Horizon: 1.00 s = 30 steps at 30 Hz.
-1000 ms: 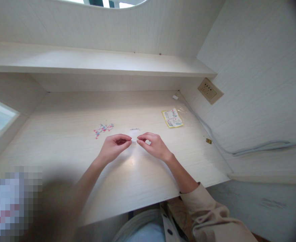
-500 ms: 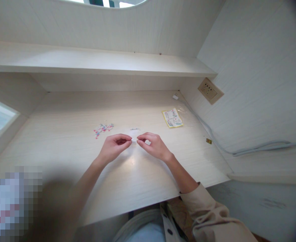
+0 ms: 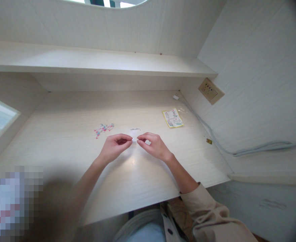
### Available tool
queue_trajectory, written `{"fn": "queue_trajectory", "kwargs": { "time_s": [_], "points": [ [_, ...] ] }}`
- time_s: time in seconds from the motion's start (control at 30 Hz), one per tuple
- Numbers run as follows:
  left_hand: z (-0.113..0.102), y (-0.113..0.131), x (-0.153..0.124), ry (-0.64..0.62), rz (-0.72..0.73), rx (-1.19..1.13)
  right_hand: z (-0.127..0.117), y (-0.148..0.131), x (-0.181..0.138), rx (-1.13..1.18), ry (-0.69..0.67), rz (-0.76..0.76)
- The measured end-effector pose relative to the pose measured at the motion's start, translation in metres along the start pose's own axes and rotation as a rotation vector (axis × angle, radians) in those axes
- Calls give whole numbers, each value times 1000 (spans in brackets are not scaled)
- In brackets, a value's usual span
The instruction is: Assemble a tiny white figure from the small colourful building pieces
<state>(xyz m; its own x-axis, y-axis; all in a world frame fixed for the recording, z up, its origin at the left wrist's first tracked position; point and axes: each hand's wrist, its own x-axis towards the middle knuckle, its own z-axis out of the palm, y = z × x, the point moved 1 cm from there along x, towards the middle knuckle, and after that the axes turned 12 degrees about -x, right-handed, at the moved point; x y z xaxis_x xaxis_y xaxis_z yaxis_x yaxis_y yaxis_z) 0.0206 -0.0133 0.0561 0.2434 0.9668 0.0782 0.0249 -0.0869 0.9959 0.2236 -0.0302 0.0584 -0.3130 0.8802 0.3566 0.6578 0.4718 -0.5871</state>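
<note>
Over the middle of a pale wooden desk [image 3: 62,154], my left hand [image 3: 114,148] and my right hand [image 3: 153,145] meet fingertip to fingertip. Both pinch a tiny white piece [image 3: 134,140] between thumb and forefinger; I cannot make out what it is. A second small white bit shows under my right hand's fingers. Just beyond the hands lies a small clear bag [image 3: 135,130] with a dark strip. A scatter of small pink, blue and white beads [image 3: 103,128] lies to the left of it.
A yellow-edged printed card in clear wrap [image 3: 173,118] lies at the right back. A grey cable [image 3: 213,134] runs along the right wall below a beige socket [image 3: 211,90]. A small brass piece [image 3: 209,141] sits beside the cable. A shelf [image 3: 100,62] overhangs the desk's back.
</note>
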Motion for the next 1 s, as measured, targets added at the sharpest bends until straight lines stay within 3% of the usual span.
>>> {"fn": "queue_trajectory", "kwargs": {
  "time_s": [0.63,1.0],
  "points": [
    [-5,-3,-4,19,-8,12,2,-4,1,-1,-11,-20],
    [-29,-4,-19,63,-8,16,11,-19,9,-12,-43,-56]
  ]
}}
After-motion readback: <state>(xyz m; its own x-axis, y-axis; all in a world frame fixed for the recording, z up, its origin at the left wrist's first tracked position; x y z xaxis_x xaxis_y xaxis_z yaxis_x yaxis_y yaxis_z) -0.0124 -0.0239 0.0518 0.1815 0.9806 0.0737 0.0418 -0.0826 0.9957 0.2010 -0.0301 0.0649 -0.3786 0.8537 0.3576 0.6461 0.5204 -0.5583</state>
